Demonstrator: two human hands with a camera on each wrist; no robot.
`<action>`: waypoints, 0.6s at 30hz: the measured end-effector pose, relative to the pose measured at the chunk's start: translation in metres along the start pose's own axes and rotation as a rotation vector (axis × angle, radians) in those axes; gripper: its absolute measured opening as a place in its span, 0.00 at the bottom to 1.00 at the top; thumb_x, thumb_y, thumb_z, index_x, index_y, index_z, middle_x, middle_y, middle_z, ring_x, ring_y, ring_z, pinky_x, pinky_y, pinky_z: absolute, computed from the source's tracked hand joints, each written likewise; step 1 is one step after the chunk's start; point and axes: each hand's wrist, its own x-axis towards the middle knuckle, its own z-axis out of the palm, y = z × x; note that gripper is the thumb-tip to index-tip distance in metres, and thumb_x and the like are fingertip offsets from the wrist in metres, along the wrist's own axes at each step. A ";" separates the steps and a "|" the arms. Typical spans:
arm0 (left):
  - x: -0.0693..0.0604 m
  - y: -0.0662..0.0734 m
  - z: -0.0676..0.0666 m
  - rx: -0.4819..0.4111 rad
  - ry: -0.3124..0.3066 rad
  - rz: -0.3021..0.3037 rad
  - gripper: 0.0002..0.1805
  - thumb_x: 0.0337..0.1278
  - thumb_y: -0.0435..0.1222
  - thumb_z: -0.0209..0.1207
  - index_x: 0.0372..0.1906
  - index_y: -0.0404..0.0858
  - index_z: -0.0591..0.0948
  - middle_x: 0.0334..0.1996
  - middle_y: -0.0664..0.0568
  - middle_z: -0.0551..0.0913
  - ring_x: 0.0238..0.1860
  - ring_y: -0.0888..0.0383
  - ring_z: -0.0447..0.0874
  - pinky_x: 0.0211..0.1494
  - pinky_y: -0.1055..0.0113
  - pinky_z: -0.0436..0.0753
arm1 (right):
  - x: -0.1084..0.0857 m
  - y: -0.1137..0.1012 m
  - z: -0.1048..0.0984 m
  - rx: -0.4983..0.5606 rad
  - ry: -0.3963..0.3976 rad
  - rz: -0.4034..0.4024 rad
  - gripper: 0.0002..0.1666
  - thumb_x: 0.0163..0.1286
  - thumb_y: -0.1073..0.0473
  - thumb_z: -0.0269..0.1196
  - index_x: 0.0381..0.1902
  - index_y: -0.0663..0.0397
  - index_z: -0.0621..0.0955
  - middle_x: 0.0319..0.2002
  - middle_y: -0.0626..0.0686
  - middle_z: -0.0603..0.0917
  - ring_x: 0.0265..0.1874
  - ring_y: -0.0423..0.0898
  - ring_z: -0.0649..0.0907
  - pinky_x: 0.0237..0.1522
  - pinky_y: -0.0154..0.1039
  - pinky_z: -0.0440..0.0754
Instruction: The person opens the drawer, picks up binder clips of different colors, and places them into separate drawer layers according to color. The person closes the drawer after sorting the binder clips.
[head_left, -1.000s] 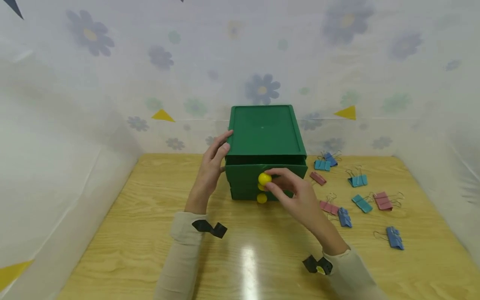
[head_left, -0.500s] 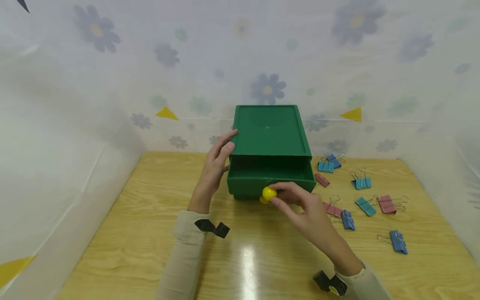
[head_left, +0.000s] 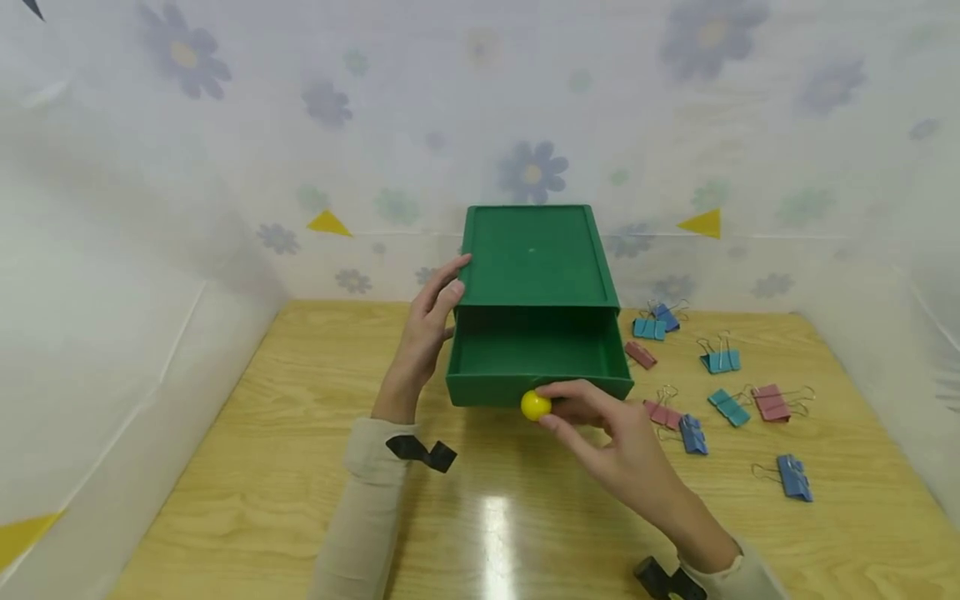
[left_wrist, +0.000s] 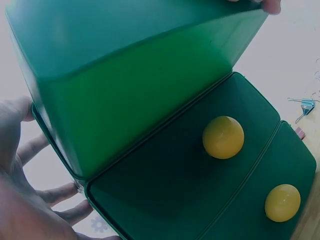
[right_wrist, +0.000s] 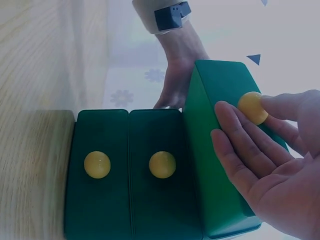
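Observation:
A green drawer unit (head_left: pixel 534 258) sits at the back of the table, its top drawer (head_left: pixel 480 390) pulled well out and nothing visible inside. My right hand (head_left: pixel 615 437) pinches that drawer's round yellow knob (head_left: pixel 536 406) between thumb and fingers. Against the unit's left side rests my left hand (head_left: pixel 420 346), fingers extended. In the left wrist view, two lower drawers stay closed beneath, with a middle knob (left_wrist: pixel 223 137) and a bottom knob (left_wrist: pixel 283 203); the head view hides both knobs.
To the right of the unit lie several binder clips, among them a pink clip (head_left: pixel 771 402), a teal clip (head_left: pixel 722 360) and a blue clip (head_left: pixel 794 477). A white flowered curtain (head_left: pixel 375 108) hangs behind the wooden table (head_left: pixel 285 467) and along its sides.
The top drawer has slid out toward me from a narrow gap, my right hand moving with its knob. My left hand has kept its place on the unit's side.

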 end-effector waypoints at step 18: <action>-0.001 -0.001 -0.001 -0.009 -0.008 0.003 0.26 0.79 0.50 0.49 0.76 0.57 0.70 0.76 0.58 0.63 0.72 0.49 0.66 0.64 0.28 0.67 | -0.015 -0.004 0.004 -0.006 0.007 -0.014 0.22 0.69 0.70 0.67 0.57 0.44 0.84 0.48 0.45 0.88 0.41 0.42 0.89 0.42 0.37 0.87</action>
